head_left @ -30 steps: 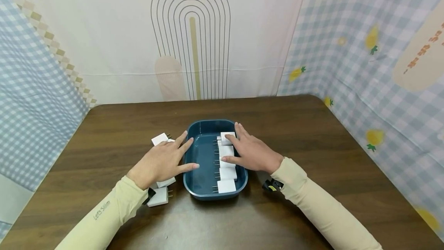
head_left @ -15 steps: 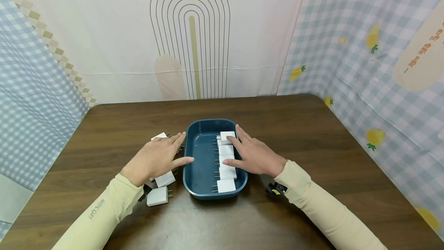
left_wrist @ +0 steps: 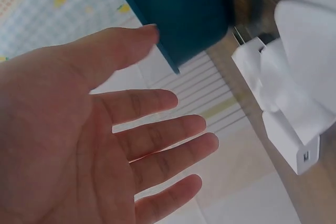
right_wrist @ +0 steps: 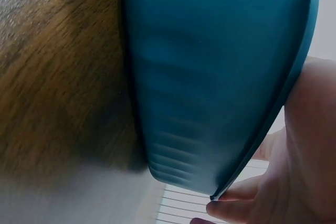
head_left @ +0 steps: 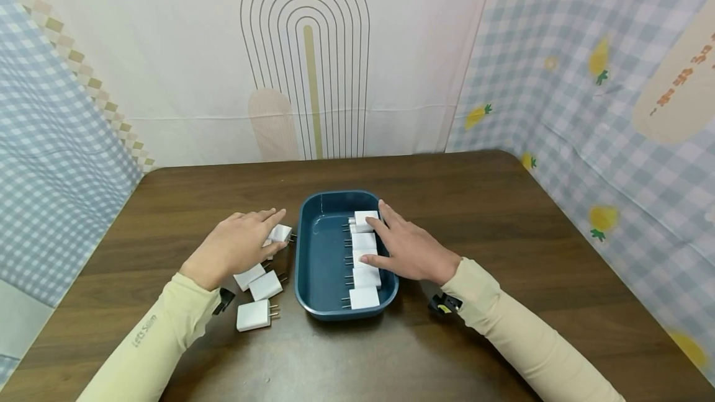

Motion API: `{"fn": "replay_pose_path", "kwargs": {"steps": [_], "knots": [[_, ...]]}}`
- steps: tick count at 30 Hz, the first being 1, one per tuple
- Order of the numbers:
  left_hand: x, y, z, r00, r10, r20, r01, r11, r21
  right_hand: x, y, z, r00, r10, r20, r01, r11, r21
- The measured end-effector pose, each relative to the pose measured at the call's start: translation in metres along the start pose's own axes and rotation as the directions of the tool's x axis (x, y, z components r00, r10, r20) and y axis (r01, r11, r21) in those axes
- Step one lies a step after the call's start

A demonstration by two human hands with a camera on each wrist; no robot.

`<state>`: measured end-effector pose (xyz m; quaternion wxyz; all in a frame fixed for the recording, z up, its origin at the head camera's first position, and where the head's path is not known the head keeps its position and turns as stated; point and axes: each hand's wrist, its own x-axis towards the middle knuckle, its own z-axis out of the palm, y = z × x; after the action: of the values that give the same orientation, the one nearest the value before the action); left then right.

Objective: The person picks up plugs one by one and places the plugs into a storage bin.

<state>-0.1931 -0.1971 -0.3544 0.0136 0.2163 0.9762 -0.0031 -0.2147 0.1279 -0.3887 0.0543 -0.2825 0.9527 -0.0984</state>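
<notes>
My left hand [head_left: 231, 244] hovers over a loose group of white plug-in chargers [head_left: 265, 285] on the table, fingers spread and nothing in the palm. In the left wrist view its thumb tip overlaps the edge of the blue tray [left_wrist: 178, 14], and a charger [left_wrist: 294, 145] shows its USB port at the right. My right hand [head_left: 410, 247] rests over the right rim of the tray [head_left: 323, 265], its index finger and thumb reaching in over a column of white chargers [head_left: 364, 298]. Their metal prongs point left. The hand hides part of the column.
The tray stands mid-table on dark wood [head_left: 475, 203]. A charger [head_left: 254, 316] lies nearest the front on the left. Behind the table hangs a pale cloth [head_left: 195, 67]; checked cloth [head_left: 570, 98] hangs at the right.
My left hand has drawn back leftward from the tray's left rim and now sits over the loose chargers, uncovering several of them. The right hand has barely shifted.
</notes>
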Motion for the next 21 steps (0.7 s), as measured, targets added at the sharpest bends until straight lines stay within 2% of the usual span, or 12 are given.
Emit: {"fn": "replay_pose_path", "kwargs": {"steps": [9, 16, 21], "knots": [[0.003, -0.018, 0.007, 0.999, 0.014, -0.047, -0.013, 1.0, 0.026, 0.0, -0.001, 0.001, 1.0, 0.005, 0.012, -0.005, 1.0, 0.0], [0.006, -0.032, 0.014, 0.999, -0.005, -0.045, 0.005, 1.0, 0.017, 0.001, -0.001, 0.002, 1.0, 0.007, 0.009, -0.007, 1.0, 0.001], [0.006, -0.037, 0.019, 0.997, -0.004, -0.076, 0.007, 0.999, 0.034, 0.001, -0.002, 0.002, 1.0, 0.012, 0.014, -0.012, 1.0, 0.01]]}}
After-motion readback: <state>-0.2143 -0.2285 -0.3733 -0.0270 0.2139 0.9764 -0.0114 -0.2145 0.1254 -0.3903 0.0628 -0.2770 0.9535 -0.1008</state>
